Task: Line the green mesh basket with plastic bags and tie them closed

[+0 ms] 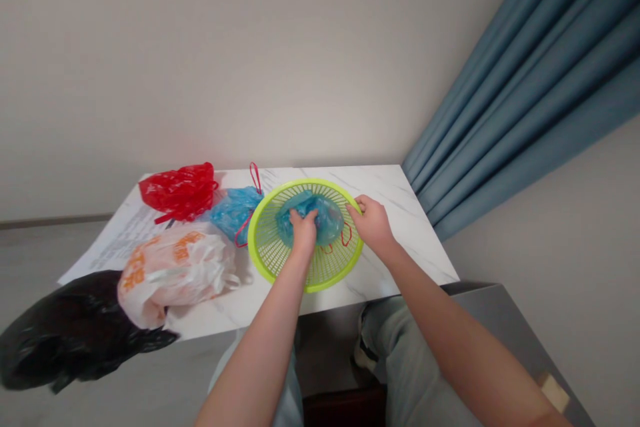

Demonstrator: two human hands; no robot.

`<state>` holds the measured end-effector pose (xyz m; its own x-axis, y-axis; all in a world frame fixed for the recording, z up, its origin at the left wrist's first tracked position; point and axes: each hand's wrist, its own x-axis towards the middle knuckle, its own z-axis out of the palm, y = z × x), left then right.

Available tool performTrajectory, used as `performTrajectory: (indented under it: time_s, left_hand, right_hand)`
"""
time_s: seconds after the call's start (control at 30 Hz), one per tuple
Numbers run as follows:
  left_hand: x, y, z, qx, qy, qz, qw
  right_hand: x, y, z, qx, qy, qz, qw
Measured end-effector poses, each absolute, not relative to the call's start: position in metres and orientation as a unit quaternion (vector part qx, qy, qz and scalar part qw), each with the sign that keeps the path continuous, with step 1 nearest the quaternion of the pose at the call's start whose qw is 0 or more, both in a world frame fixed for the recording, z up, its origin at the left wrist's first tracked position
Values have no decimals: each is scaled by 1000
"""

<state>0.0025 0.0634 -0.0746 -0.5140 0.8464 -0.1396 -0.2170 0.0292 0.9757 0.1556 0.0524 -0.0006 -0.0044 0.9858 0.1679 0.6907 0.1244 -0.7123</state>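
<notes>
Over basket (pixel 257 260), LH (pixel 303 230) presses bag (pixel 325 220), RH (pixel 370 225) on rim (pixel 361 243).

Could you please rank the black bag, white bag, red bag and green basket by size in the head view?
Black bag, nearest the camera; white bag and green basket, too alike to rank; red bag.
</notes>
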Motion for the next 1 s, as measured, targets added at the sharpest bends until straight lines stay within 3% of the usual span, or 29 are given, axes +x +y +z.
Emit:
performTrajectory:
  time_s: [0.13,0.47,0.7,1.0]
  left_hand:
    - [13,51,-77,448,718,433,312]
    - [17,43,-98,650,703,104,269]
    - [20,40,-95,695,643,-20,320]
    - [20,34,-91,727,571,0,381]
  right_hand:
    - [146,49,-3,-586,-687,264,338]
    - [140,42,0,-573,-685,255,371]
    - [143,44,2,-600,-660,205,403]
    - [162,61,-6,-651,-626,170,393]
